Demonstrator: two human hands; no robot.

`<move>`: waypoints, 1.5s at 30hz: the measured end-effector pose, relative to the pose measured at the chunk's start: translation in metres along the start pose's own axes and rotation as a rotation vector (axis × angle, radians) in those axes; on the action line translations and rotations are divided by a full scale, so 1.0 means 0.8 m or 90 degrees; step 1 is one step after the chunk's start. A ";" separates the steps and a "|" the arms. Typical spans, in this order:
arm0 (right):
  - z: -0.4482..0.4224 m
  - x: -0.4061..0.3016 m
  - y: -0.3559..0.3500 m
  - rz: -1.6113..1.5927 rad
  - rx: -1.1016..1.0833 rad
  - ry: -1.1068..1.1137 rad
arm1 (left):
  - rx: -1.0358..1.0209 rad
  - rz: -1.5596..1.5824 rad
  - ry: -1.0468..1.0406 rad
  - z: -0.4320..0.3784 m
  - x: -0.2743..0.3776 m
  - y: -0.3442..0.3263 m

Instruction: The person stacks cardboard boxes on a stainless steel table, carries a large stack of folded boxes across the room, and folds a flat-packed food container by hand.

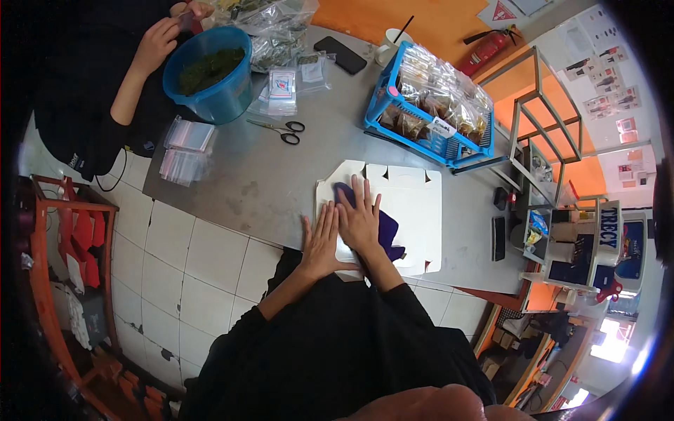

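Note:
A white cardboard box blank (413,216) with notched flaps lies on the metal table before me. Across its left half rests a crumpled purple cloth (388,231), partly covered by my right hand (360,218). That hand is laid flat with its fingers spread, over the cloth and the cardboard. My left hand (321,244) lies palm down along the cardboard's left edge, its thumb stretched out toward my right wrist. The two hands touch or nearly touch at the fingers. Whatever lies beneath the palms is hidden.
Scissors (281,130) and stacked clear plastic bags (187,150) lie left on the metal table (253,179). Another person's hand (158,44) is by a blue bucket (221,97) of green leaves. A blue crate (410,126) of filled packets, a phone (340,54) and a mug (387,48) stand farther back.

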State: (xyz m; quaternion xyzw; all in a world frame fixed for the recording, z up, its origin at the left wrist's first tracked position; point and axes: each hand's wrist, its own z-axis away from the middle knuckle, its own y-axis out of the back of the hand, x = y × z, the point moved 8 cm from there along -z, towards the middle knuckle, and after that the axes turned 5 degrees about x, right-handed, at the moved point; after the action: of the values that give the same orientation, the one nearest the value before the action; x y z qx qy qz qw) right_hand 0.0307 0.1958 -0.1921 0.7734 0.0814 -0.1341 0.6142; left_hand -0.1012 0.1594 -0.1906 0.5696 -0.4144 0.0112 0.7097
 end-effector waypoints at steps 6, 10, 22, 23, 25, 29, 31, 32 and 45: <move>-0.031 0.068 0.058 0.147 0.092 -0.211 | 0.080 0.034 0.110 0.019 -0.014 0.005; -0.029 0.009 0.007 0.112 -0.032 -0.071 | 0.110 0.071 0.128 0.025 -0.018 0.005; -0.033 -0.074 -0.021 0.008 -0.214 0.115 | 0.031 0.033 0.150 0.024 -0.021 -0.007; -0.037 -0.066 -0.006 0.021 -0.117 0.069 | 0.069 0.053 0.131 0.023 -0.019 -0.002; -0.056 -0.030 0.022 -0.008 0.037 -0.044 | 0.085 0.070 0.129 0.023 -0.021 -0.001; -0.068 0.003 0.004 0.113 0.009 -0.104 | 0.109 0.050 0.105 0.023 -0.023 -0.004; -0.046 -0.023 -0.023 0.037 -0.052 -0.033 | 0.122 0.110 0.106 0.024 -0.027 -0.004; -0.027 -0.044 -0.028 0.008 -0.024 -0.011 | 0.116 0.144 0.118 0.024 -0.031 -0.004; 0.086 -0.057 0.026 0.009 -0.058 -0.157 | -0.036 0.233 -0.152 -0.158 -0.032 0.019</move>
State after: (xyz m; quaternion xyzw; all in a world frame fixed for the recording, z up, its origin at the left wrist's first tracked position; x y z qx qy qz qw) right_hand -0.0142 0.1257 -0.1732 0.7229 0.0061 -0.2196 0.6551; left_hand -0.0529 0.2800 -0.1949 0.4624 -0.5918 0.0609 0.6574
